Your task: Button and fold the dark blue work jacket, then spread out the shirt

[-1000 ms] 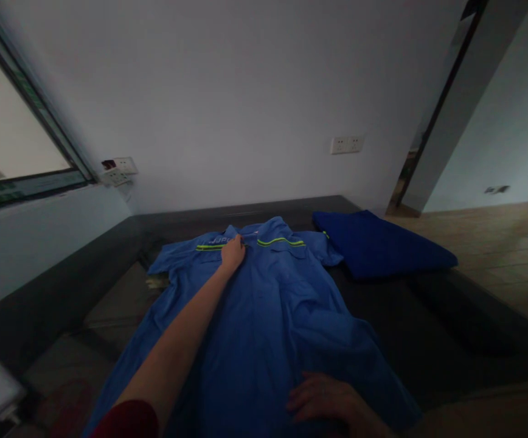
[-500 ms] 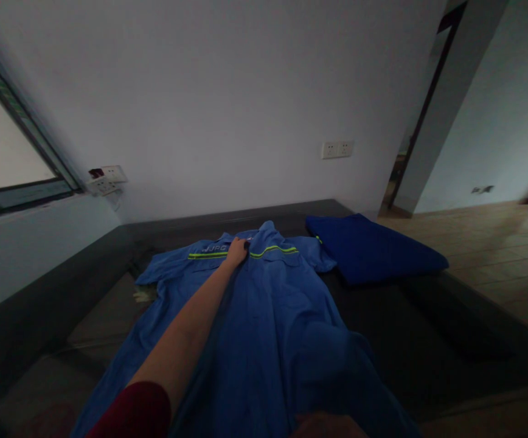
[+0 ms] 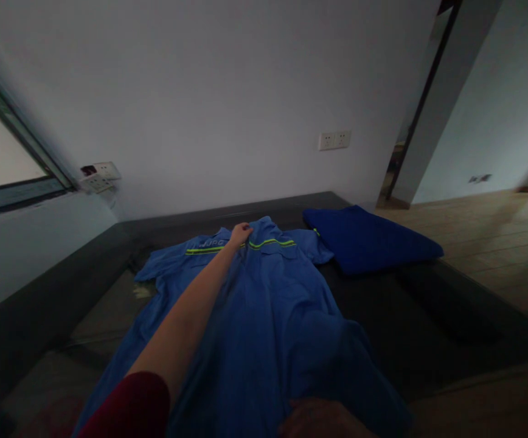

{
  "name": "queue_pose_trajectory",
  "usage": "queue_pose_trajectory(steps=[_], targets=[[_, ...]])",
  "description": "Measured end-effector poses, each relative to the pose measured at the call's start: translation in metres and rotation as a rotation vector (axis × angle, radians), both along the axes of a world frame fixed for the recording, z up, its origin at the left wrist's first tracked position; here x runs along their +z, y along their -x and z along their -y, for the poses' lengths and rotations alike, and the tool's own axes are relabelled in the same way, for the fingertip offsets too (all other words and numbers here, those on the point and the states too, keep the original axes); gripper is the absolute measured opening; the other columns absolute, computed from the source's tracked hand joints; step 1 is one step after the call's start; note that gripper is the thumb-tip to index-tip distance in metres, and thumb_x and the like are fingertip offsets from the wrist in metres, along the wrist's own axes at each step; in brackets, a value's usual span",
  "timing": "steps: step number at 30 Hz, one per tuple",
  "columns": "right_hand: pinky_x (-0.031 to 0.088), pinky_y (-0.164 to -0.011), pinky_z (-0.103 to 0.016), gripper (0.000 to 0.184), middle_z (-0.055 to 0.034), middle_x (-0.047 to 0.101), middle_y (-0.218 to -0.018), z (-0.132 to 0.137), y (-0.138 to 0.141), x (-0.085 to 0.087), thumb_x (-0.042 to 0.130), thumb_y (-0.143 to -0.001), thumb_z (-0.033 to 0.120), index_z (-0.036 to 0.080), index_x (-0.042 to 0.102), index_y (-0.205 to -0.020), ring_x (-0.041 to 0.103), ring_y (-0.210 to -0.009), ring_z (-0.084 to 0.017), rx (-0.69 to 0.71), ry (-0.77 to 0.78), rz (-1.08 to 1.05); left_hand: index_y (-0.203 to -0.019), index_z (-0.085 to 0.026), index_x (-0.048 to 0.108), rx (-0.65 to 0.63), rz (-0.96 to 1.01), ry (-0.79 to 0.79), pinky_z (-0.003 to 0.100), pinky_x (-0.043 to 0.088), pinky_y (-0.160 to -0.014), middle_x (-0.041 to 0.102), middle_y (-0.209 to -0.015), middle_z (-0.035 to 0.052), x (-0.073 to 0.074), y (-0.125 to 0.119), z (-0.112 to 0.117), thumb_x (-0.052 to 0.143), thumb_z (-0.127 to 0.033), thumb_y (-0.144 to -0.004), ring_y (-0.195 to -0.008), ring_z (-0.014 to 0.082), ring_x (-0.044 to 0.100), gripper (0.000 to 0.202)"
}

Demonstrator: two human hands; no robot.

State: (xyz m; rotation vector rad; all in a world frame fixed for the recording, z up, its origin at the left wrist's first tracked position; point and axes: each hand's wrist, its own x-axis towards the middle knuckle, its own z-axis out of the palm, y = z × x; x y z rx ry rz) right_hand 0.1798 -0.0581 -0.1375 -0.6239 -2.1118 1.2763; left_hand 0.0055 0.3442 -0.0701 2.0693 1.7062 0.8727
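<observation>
A blue short-sleeved work shirt (image 3: 255, 304) with yellow-green stripes and lettering across the chest lies spread out, its collar pointing away from me. My left hand (image 3: 241, 233) reaches over it to the collar, where thumb and fingers pinch the fabric at the neck opening. At the bottom edge of the view, my right hand (image 3: 321, 418) rests on the lower front of the shirt; it is dark and partly cut off, so its fingers are hard to make out. The shirt's lower end is out of view.
The shirt lies on a dark, glossy surface (image 3: 382, 322). To its right is a folded dark-blue cloth (image 3: 373, 240), touching or very near the sleeve. A pale item (image 3: 142, 292) shows by the left sleeve. A wall with sockets (image 3: 334, 140) stands behind.
My left hand has shifted slightly up and right at the collar, and its fingers now pinch there. The right hand shows a little more. The view has tilted slightly.
</observation>
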Motion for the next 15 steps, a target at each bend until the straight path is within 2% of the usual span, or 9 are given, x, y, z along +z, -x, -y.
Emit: queue_pose_trajectory(steps=[2, 4, 7, 10, 13, 15], targets=[[0.037, -0.104, -0.031, 0.046, 0.0011, 0.070, -0.108, 0.005, -0.002, 0.007, 0.034, -0.090, 0.060, 0.032, 0.068, -0.105, 0.062, -0.105, -0.014, -0.017, 0.023, 0.037, -0.107, -0.016, 0.064, 0.037, -0.030, -0.065, 0.025, 0.046, -0.080, 0.070, -0.097, 0.0060, 0.002, 0.009, 0.002, 0.051, -0.022, -0.083, -0.090, 0.0171, 0.063, 0.028], [0.036, -0.104, -0.031, 0.044, 0.0011, 0.070, -0.107, 0.008, -0.003, 0.013, 0.039, -0.089, 0.059, 0.032, 0.069, -0.104, 0.062, -0.106, -0.014, -0.021, 0.011, 0.049, -0.111, -0.019, 0.061, 0.055, -0.075, -0.098, 0.027, 0.044, -0.086, 0.068, -0.103, 0.0063, -0.002, 0.020, 0.007, 0.048, -0.022, -0.084, -0.097, 0.0186, 0.061, 0.031], [0.035, -0.105, -0.031, 0.041, -0.0006, 0.072, -0.104, 0.009, -0.005, 0.019, 0.042, -0.089, 0.057, 0.029, 0.069, -0.103, 0.062, -0.105, -0.015, -0.008, -0.056, 0.046, -0.103, -0.020, 0.064, 0.058, -0.163, -0.065, 0.030, 0.045, -0.084, 0.069, -0.098, 0.0076, -0.017, 0.035, 0.019, 0.051, -0.020, -0.080, -0.096, 0.0226, 0.062, 0.026], [0.034, -0.105, -0.030, 0.041, -0.0014, 0.072, -0.104, 0.007, -0.003, 0.022, 0.037, -0.093, 0.051, 0.027, 0.068, -0.104, 0.062, -0.105, -0.014, 0.036, -0.093, 0.084, -0.093, -0.020, 0.065, 0.060, -0.229, -0.021, 0.031, 0.046, -0.080, 0.069, -0.095, 0.0085, -0.033, 0.042, 0.026, 0.055, -0.018, -0.077, -0.093, 0.0246, 0.063, 0.019], [0.031, -0.107, -0.032, 0.040, -0.0015, 0.070, -0.108, 0.005, 0.000, 0.023, 0.036, -0.094, 0.049, 0.027, 0.067, -0.109, 0.059, -0.110, -0.013, 0.058, -0.068, 0.123, -0.092, -0.020, 0.063, 0.069, -0.255, -0.014, 0.031, 0.046, -0.080, 0.068, -0.097, 0.0088, -0.039, 0.041, 0.025, 0.054, -0.019, -0.078, -0.094, 0.0239, 0.062, 0.017], [0.030, -0.108, -0.033, 0.040, -0.0011, 0.070, -0.107, 0.006, 0.002, 0.026, 0.037, -0.093, 0.050, 0.028, 0.067, -0.108, 0.060, -0.109, -0.014, 0.023, -0.052, 0.114, -0.096, -0.020, 0.061, 0.078, -0.257, -0.019, 0.031, 0.046, -0.080, 0.067, -0.099, 0.0091, -0.040, 0.040, 0.023, 0.054, -0.019, -0.079, -0.095, 0.0236, 0.062, 0.018]])
